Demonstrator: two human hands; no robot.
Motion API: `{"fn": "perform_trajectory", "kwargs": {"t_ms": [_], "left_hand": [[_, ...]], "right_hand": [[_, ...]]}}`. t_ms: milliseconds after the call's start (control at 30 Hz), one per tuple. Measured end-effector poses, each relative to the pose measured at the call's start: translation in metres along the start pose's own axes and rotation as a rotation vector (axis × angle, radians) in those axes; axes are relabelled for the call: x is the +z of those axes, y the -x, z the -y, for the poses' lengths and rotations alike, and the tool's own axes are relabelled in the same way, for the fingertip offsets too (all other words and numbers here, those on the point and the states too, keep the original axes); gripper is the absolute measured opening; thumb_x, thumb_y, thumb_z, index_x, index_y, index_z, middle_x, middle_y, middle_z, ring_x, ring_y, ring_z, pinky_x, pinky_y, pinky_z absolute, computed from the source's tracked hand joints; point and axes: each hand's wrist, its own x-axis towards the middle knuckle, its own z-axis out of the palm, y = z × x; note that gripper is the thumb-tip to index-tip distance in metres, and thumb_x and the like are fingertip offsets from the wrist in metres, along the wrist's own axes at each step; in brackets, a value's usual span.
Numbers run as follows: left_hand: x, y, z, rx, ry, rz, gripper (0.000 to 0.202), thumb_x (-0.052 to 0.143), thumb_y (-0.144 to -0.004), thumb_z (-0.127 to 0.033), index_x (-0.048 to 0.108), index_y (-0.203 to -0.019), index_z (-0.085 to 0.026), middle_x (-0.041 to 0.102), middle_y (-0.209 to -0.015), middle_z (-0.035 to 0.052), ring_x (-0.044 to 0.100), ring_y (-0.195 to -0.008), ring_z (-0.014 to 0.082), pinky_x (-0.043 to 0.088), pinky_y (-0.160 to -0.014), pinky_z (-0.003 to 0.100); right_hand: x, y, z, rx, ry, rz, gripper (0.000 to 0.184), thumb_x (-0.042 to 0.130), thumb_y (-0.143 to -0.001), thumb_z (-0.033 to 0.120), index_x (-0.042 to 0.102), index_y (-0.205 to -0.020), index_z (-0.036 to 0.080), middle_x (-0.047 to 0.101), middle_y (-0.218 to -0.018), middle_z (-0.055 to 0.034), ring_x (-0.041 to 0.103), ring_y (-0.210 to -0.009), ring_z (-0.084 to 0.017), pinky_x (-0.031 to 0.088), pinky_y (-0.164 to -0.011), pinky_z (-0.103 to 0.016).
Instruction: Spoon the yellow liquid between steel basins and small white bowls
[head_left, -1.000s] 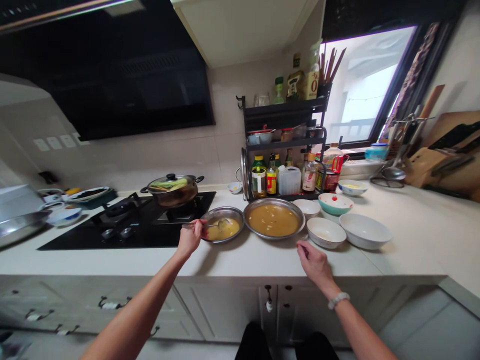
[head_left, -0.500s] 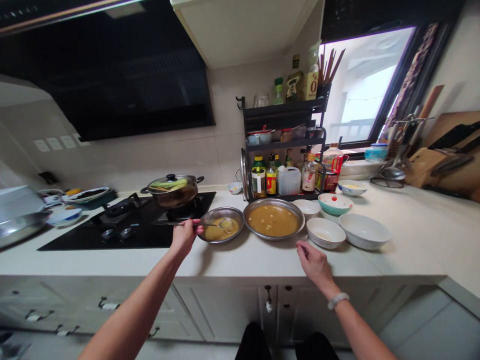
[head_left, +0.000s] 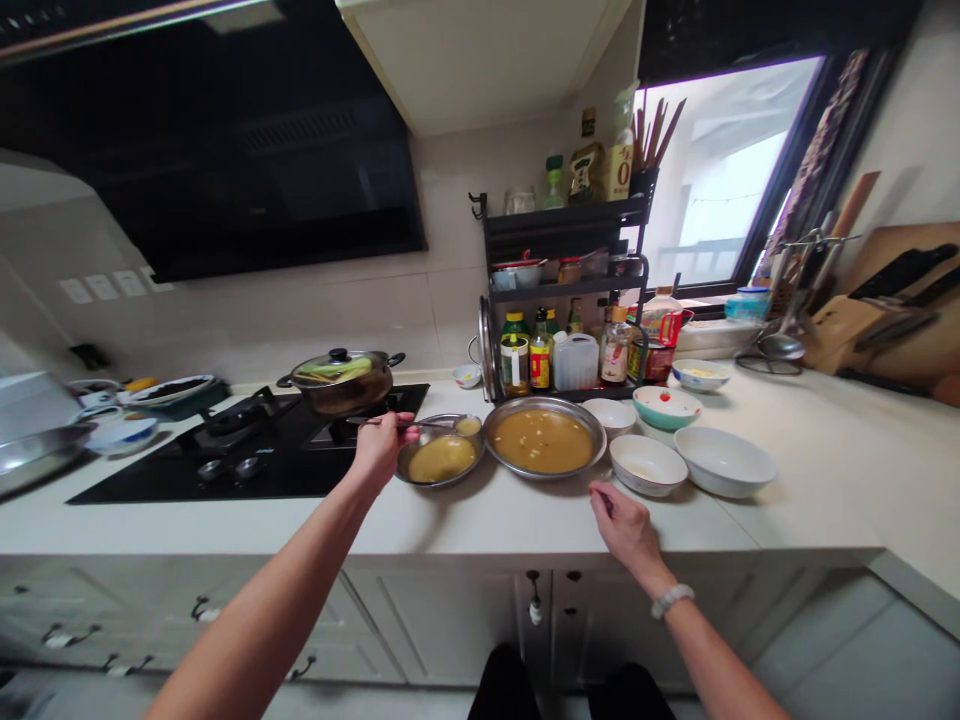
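My left hand is closed round the handle of a metal spoon. Its bowl, filled with yellowish liquid, is held above the far right side of a smaller metal dish containing the same kind of liquid. Beside that dish stands a larger metal dish of brown liquid with pale bits floating in it. My right hand, fingers curled and nothing visible in them, is over the counter near its front edge. It is just in front of a white bowl and right of the larger dish.
A lidded pot is on the black gas stove at left. More bowls, including a large white one and a green-rimmed one, stand at right. Behind the dishes is a black rack with bottles.
The spoon has risen from the liquid in the smaller dish and moved slightly right and away from me, its bowl now full. My right hand stays nearly in place.
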Motion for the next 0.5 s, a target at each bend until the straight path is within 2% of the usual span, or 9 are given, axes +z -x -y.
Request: {"fn": "perform_trajectory", "kwargs": {"t_ms": [133, 267, 367, 500], "left_hand": [[0.029, 0.004, 0.001, 0.009, -0.016, 0.037, 0.021, 0.044, -0.076, -0.014, 0.064, -0.069, -0.009, 0.062, -0.052, 0.0048, 0.058, -0.045, 0.0134, 0.052, -0.055, 0.028], [0.052, 0.013, 0.014, 0.141, -0.05, 0.156, 0.021, 0.045, -0.079, -0.018, 0.063, -0.068, -0.013, 0.063, -0.056, 0.0039, 0.061, -0.051, 0.0158, 0.053, -0.056, 0.029], [0.058, 0.024, 0.022, 0.288, -0.225, 0.316, 0.022, 0.047, -0.083, -0.026, 0.065, -0.077, -0.016, 0.062, -0.055, 0.0028, 0.06, -0.049, 0.0166, 0.051, -0.056, 0.03], [0.054, 0.041, 0.021, 0.581, -0.48, 0.528, 0.019, 0.053, -0.082, -0.027, 0.07, -0.087, -0.02, 0.064, -0.064, 0.003, 0.06, -0.06, 0.0163, 0.049, -0.072, 0.029]], "right_hand": [[-0.001, 0.0, 0.0, -0.009, -0.008, 0.01, 0.031, 0.042, -0.087, 0.034, 0.068, -0.087, 0.019, 0.071, -0.071, -0.0076, 0.065, -0.059, -0.02, 0.049, -0.06, -0.029], [-0.001, 0.0, 0.001, -0.007, -0.009, 0.014, 0.029, 0.042, -0.087, 0.033, 0.067, -0.088, 0.019, 0.071, -0.072, -0.0075, 0.065, -0.06, -0.02, 0.048, -0.06, -0.029], [-0.001, 0.0, 0.001, -0.006, -0.01, 0.018, 0.029, 0.042, -0.087, 0.033, 0.067, -0.088, 0.019, 0.071, -0.073, -0.0076, 0.065, -0.061, -0.02, 0.048, -0.06, -0.029], [-0.002, 0.0, 0.002, 0.001, -0.004, 0.021, 0.03, 0.042, -0.087, 0.033, 0.068, -0.088, 0.019, 0.071, -0.073, -0.0077, 0.065, -0.061, -0.02, 0.048, -0.06, -0.029]]}}
